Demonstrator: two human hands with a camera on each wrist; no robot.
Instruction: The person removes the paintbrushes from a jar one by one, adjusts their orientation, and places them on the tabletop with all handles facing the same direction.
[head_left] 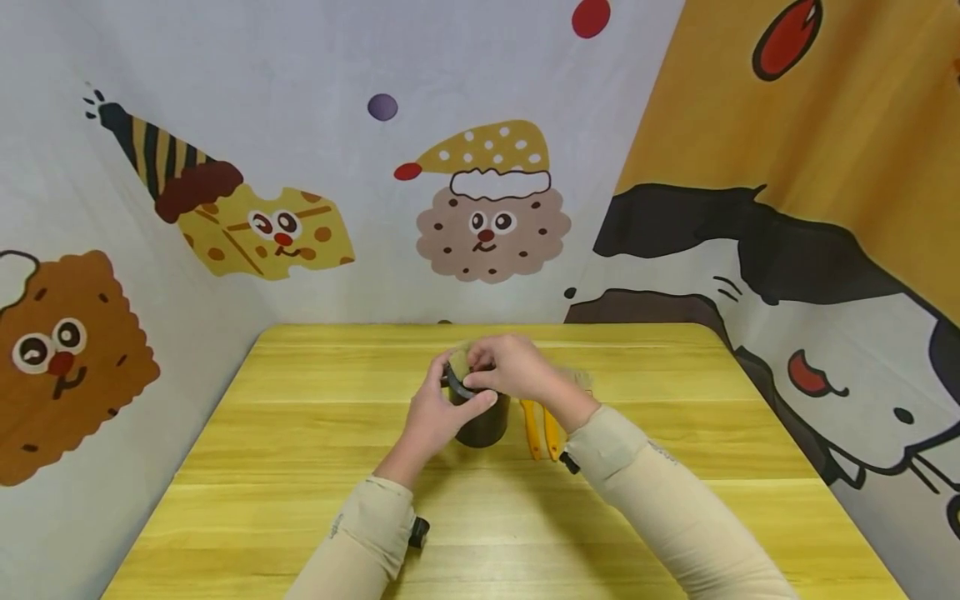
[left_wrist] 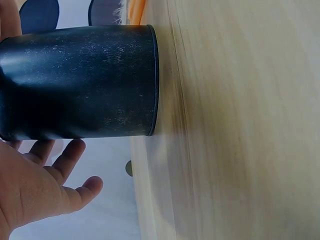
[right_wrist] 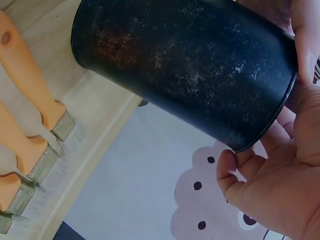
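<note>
A black cylindrical canister (head_left: 482,427) stands upright on the table. My left hand (head_left: 437,414) grips it near the top, thumb across the near side and fingers round the left. At its mouth is a beige tuft (head_left: 459,363) that looks like paintbrush bristles; anything below it is hidden. Over the rim, my right hand (head_left: 510,367) has curled fingers right beside the tuft. Its thumb and index tips are not clear enough to show a grip. In the right wrist view, the other fingers (right_wrist: 250,162) of that hand bend near the canister's rim.
Several paintbrushes with orange-yellow handles (head_left: 531,429) and pale bristles lie right of the canister, partly under my right forearm. The wooden table (head_left: 300,467) meets a printed cloth (head_left: 390,217) at its far edge.
</note>
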